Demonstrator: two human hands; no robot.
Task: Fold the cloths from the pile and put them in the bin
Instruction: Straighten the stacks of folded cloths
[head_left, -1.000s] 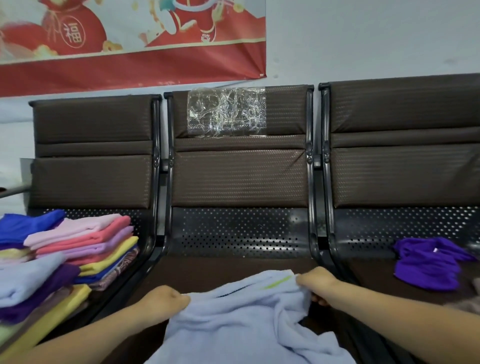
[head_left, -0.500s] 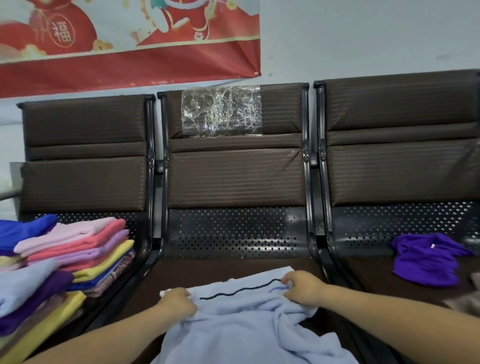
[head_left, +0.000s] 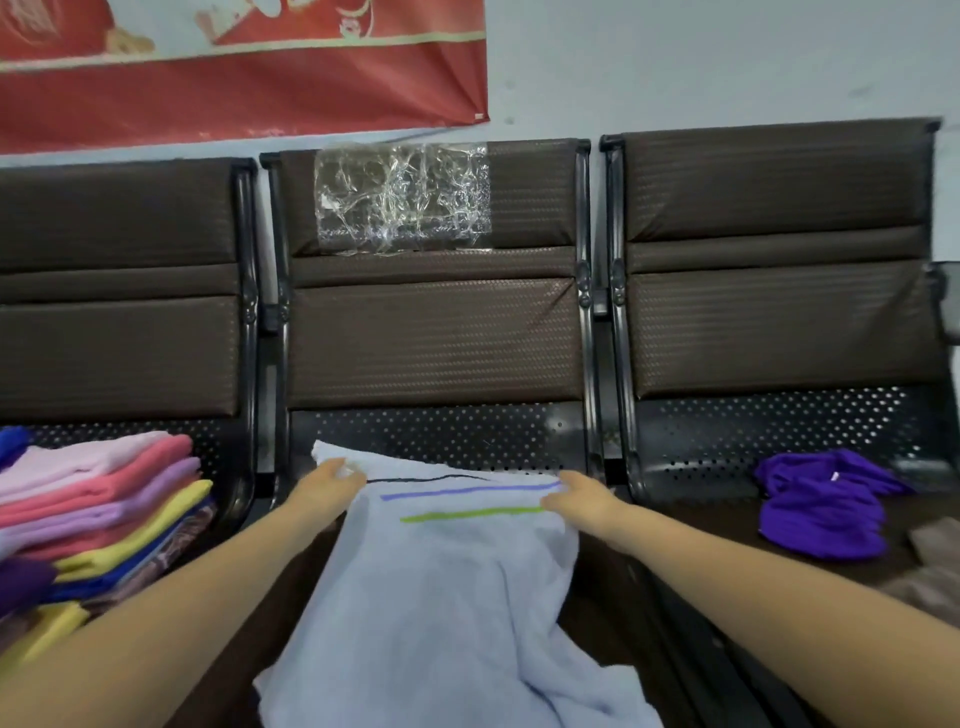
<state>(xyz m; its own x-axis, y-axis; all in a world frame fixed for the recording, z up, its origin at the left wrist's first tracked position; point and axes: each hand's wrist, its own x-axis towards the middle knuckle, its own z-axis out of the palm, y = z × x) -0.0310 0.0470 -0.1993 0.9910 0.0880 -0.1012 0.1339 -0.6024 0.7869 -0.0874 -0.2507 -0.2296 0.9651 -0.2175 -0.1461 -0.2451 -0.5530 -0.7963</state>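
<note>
A light blue cloth (head_left: 441, 587) with a black, a purple and a green stripe lies spread over the middle seat and hangs toward me. My left hand (head_left: 327, 483) holds its far left corner. My right hand (head_left: 576, 499) pinches its far right edge by the stripes. A stack of folded cloths (head_left: 104, 499) in pink, lilac, yellow and blue sits on the left seat. A crumpled purple cloth (head_left: 821, 504) lies on the right seat. No bin is in view.
Three brown padded chairs (head_left: 436, 338) stand in a row against the wall, with black metal frames between the seats. Clear plastic is taped to the middle backrest. A brownish cloth (head_left: 930, 571) shows at the right edge.
Both hands have pushed the cloth's top edge farther back on the seat and pulled it wider apart. The stripes now lie flat and visible. The camera has tilted down.
</note>
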